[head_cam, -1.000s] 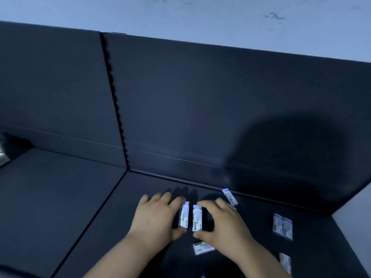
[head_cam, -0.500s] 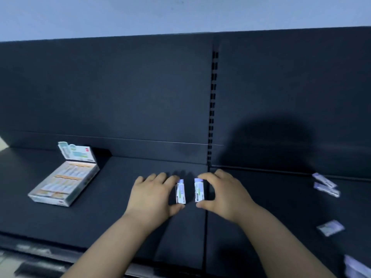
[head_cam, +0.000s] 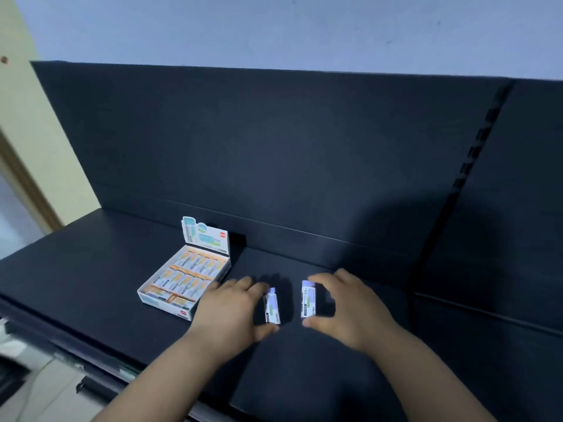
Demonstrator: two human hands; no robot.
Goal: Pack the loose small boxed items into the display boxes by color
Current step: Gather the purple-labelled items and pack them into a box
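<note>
Open display box (head_cam: 185,280) of orange-banded packs on dark shelf (head_cam: 91,269) at left, then left hand (head_cam: 233,309) pinching one purple-capped small box (head_cam: 272,306) thumb-to-fingers, then right hand (head_cam: 344,309) pinching a second small box (head_cam: 308,299) the same way, both just above shelf.

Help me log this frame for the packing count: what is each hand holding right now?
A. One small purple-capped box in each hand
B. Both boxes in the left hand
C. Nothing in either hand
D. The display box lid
A: the left hand pinches one small box, the right hand another, both right of the open display box.
</note>
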